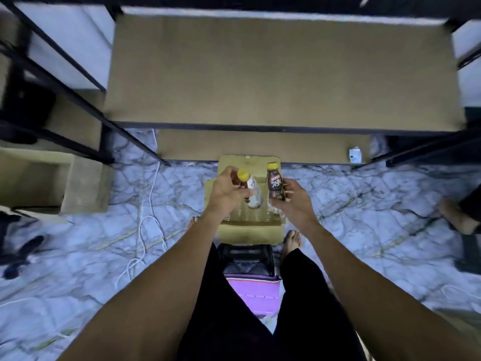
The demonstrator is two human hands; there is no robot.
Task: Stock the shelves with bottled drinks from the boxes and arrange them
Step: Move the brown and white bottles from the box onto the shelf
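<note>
At twelve o'clock from the wearer, head view: a two-tier rack with an upper shelf (pixel 281 74) and, below and nearer, a lower shelf (pixel 260 144). No bottle is seen on either board. The only item there is a small white object (pixel 355 155) at about three o'clock on the lower one. Stocking therefore appears to be at its very start, with placing and arranging all left to do.

The open box (pixel 250 231) lies on the floor just before the bare feet, touching the lower shelf's front edge. Its contents are blurred, and a count cannot be made. A second box (pixel 86 188) stands open at nine o'clock, beside a white cable (pixel 148 222).

Both arms reach forward and down over the open box, with the hands level and near each other.

- **Left hand** (pixel 229 192): the fingers curl round the body of a yellow-capped bottle (pixel 246 178), which tilts toward one o'clock.
- **Right hand** (pixel 292 201): the fingers and thumb grip the lower half of a brown bottle (pixel 274 185), which stands nearly upright with its cap toward twelve o'clock.

Both bottles hang above the box, clear of it and short of the shelves.
</note>
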